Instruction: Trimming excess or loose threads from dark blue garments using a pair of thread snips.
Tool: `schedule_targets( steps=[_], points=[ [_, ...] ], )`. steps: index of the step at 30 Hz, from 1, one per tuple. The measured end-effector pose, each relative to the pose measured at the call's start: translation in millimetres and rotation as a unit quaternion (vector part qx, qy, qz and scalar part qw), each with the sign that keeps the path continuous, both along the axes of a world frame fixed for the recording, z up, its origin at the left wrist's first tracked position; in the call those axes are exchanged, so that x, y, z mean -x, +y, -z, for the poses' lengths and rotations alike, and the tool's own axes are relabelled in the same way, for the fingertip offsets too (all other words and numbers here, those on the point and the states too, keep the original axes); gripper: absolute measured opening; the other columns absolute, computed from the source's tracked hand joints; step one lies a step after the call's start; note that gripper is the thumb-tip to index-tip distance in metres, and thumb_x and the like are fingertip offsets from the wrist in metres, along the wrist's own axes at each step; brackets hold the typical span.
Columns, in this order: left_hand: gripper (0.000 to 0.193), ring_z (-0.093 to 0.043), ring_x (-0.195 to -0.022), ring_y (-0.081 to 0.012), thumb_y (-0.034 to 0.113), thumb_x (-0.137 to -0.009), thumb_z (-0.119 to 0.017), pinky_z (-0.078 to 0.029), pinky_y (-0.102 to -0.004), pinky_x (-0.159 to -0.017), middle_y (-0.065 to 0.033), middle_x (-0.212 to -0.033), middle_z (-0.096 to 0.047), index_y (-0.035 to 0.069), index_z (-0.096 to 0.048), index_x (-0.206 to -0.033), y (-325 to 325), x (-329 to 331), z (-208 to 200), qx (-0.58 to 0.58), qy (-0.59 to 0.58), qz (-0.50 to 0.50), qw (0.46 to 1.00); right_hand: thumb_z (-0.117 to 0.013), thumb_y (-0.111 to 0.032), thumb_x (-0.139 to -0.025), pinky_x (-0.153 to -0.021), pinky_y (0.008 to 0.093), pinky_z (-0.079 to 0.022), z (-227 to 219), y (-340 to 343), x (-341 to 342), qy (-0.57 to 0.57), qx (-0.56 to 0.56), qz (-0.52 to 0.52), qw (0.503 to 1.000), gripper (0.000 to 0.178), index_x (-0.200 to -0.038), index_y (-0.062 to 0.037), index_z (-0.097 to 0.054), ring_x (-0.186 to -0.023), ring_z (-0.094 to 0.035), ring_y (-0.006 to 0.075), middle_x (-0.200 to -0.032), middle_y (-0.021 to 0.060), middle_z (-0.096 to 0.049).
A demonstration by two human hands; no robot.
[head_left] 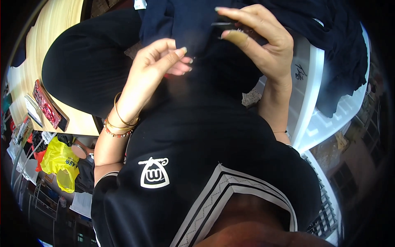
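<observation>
My left hand [158, 61] hovers over my lap, closed, with the thumb pressed toward the curled fingers. Whatever it pinches, if anything, is too small to make out. Higher up on the right, my right hand [263, 39] has its thumb and fingers around a small dark tool with thin metal blades [222, 24], which looks like thread snips. A yellowish cover sits on the right thumb. Dark navy cloth [177, 20] lies across my knees, beyond the left hand and beneath the right. Neither hand visibly grips this cloth.
At right, a white plastic bin [310, 82] has more dark cloth [341, 61] draped over its edge. A wooden table [74, 119] on the left bears a phone in a red patterned case [46, 105]. Below it hangs a yellow plastic bag [59, 160].
</observation>
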State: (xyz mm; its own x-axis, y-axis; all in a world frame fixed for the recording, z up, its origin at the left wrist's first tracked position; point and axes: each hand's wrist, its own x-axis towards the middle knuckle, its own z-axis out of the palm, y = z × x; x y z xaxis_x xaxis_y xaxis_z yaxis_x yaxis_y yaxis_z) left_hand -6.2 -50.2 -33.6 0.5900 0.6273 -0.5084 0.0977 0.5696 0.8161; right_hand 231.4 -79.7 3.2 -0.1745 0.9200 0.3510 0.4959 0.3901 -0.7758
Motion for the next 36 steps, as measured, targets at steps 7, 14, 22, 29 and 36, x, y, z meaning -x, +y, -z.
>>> schedule_targets(
  steps=[7,14,22,29,36],
  points=[
    [0.015,-0.069,-0.09,-0.026,0.008,-0.093,-0.057,-0.058,-0.0365,-0.082,-0.016,-0.096,-0.068,0.002,-0.06,-0.106,3,3,-10,0.016,-0.124,-0.137,0.983,-0.075,-0.008,-0.074,-0.062,0.0205,-0.05,19,-7,9,0.028,0.034,-0.098,0.994,0.03,-0.104,-0.0065,-0.071,-0.076,-0.063,0.0127,-0.099,0.0077,-0.066],
    [0.015,-0.069,-0.088,-0.0219,0.006,-0.091,-0.061,-0.059,-0.0344,-0.078,-0.0114,-0.096,-0.067,0.0,-0.061,-0.105,6,8,-12,0.078,-0.191,-0.193,0.959,-0.074,-0.009,-0.076,-0.068,0.0245,-0.05,10,-8,10,0.03,0.115,-0.125,0.985,0.028,-0.104,-0.005,-0.071,-0.083,-0.064,0.0175,-0.106,0.009,-0.065],
    [0.019,-0.069,-0.09,-0.027,0.007,-0.093,-0.056,-0.06,-0.0361,-0.077,-0.0123,-0.095,-0.067,0.0,-0.059,-0.111,5,11,-9,-0.068,-0.076,-0.126,0.987,-0.068,-0.012,-0.082,-0.061,0.0218,-0.045,25,12,12,0.045,0.131,-0.136,0.981,0.023,-0.104,-0.0055,-0.069,-0.07,-0.058,0.0133,-0.101,0.006,-0.066],
    [0.016,-0.07,-0.085,-0.0258,0.006,-0.091,-0.06,-0.06,-0.036,-0.076,-0.0122,-0.094,-0.067,-0.001,-0.058,-0.106,6,12,2,0.029,-0.156,-0.217,0.963,-0.074,-0.011,-0.077,-0.058,0.0229,-0.047,13,-3,13,0.011,0.076,-0.101,0.992,0.027,-0.103,-0.0068,-0.069,-0.067,-0.06,0.0135,-0.1,0.0053,-0.067],
    [0.012,-0.068,-0.091,-0.0278,0.005,-0.092,-0.058,-0.057,-0.0446,-0.084,-0.0119,-0.096,-0.066,0.0,-0.058,-0.103,10,6,0,0.133,-0.226,-0.224,0.939,-0.076,-0.013,-0.074,-0.063,0.0246,-0.052,10,-32,18,-0.068,0.047,-0.019,0.996,0.03,-0.103,-0.0087,-0.069,-0.073,-0.066,0.016,-0.109,0.0077,-0.067]
  ],
)
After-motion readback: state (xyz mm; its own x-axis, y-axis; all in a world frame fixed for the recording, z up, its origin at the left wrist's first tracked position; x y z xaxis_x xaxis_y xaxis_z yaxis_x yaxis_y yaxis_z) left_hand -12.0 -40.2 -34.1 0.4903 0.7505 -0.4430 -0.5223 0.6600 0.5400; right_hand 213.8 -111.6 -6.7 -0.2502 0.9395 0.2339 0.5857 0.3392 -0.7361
